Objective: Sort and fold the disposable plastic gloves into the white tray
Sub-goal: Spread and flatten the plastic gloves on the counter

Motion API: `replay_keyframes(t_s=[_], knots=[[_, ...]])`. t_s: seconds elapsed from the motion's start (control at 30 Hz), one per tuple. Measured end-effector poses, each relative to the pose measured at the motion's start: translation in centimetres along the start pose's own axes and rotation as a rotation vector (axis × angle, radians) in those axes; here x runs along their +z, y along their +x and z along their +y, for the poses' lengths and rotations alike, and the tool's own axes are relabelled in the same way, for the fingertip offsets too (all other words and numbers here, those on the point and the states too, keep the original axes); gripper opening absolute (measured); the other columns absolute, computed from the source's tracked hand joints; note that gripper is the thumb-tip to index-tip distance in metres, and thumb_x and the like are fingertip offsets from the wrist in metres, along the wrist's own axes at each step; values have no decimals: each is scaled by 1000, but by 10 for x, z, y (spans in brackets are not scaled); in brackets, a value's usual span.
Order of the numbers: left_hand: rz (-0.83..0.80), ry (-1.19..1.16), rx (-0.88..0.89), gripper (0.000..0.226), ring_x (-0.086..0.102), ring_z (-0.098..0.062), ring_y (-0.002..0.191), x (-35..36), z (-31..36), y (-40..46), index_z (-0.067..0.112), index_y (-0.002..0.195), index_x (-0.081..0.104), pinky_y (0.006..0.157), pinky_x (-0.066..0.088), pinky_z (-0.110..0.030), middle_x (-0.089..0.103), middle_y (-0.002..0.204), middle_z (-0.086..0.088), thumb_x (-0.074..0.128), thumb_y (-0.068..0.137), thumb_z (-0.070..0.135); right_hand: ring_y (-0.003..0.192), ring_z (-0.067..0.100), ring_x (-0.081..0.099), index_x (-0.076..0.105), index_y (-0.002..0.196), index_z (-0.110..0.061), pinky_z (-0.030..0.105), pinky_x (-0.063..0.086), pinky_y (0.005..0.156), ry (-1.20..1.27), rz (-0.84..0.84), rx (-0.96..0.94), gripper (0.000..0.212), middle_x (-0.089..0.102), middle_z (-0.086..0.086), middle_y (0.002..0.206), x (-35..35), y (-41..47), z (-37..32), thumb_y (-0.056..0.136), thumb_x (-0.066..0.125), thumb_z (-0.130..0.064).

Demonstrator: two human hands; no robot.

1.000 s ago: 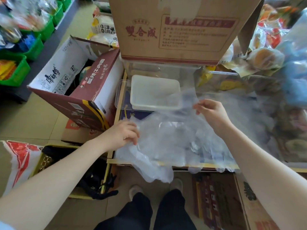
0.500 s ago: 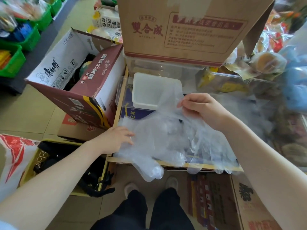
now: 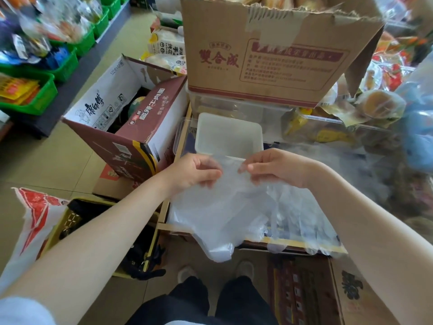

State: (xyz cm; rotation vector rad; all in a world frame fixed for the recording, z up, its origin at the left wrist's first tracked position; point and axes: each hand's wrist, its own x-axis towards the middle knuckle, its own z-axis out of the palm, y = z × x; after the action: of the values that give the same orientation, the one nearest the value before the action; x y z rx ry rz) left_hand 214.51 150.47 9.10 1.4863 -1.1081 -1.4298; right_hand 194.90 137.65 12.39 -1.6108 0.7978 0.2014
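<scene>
Room: shop floor of pale tiles [image 3: 46,160]; green baskets [image 3: 44,97] of packets line the left side; bagged snacks [image 3: 379,102] crowd the right
Surface: wooden-edged counter [image 3: 182,141], with a big brown cardboard box [image 3: 269,59] standing at its far side; an open maroon carton [image 3: 131,127] sits on the floor just left of it
White tray: white tray [image 3: 228,134] rests on the counter, just beyond both hands, with a clear container behind it under the brown box
Gloves: heap of disposable plastic gloves [image 3: 293,214] lies on the counter under and to the right of the hands; some fingers droop over the near edge
Held glove: one clear glove [image 3: 218,214] hangs from both hands, its lower end sagging past the counter edge
Left hand: left hand [image 3: 194,172] pinches the glove's top edge, fingers curled; it sits at the tray's near left corner
Right hand: right hand [image 3: 278,167] pinches the same edge close beside the left; the fingertips are near but apart
Below: dark trousers [image 3: 210,306] and pale shoes [image 3: 244,269] stand at the counter's foot
</scene>
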Motion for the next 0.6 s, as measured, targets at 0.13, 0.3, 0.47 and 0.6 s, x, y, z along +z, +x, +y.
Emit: replay_keyframes(t_s=[0.13,0.3,0.47,0.6], knots=[[122,53,-9,9,56,0,59,-7,-9,7,17,84,64,59,44,-14,62,65,5,59,89,11,75,23,48,63,84,2,28,41,73,75,163,3,12,60,11,80,-11,-8,23,87,61,-9],[169,72,47,11,62,3,74,-2,-5,21,16,87,63,70,48,-9,65,81,2,58,90,7,75,15,67,63,65,-18,26,53,80,519,362,-191,12,67,1,71,-15,-17,28,64,73,-25],[168,215,237,11,60,-7,86,-10,16,31,24,83,66,79,49,-21,65,87,9,64,87,14,59,11,58,57,71,-12,19,49,62,389,405,-426,20,63,-3,62,-13,-35,-1,71,76,-8],[110,415,216,16,59,6,87,-20,-9,22,27,83,69,82,43,-8,67,92,12,66,84,11,60,6,55,57,75,-12,16,47,59,36,160,-285,20,60,-5,66,8,-29,1,79,68,5]])
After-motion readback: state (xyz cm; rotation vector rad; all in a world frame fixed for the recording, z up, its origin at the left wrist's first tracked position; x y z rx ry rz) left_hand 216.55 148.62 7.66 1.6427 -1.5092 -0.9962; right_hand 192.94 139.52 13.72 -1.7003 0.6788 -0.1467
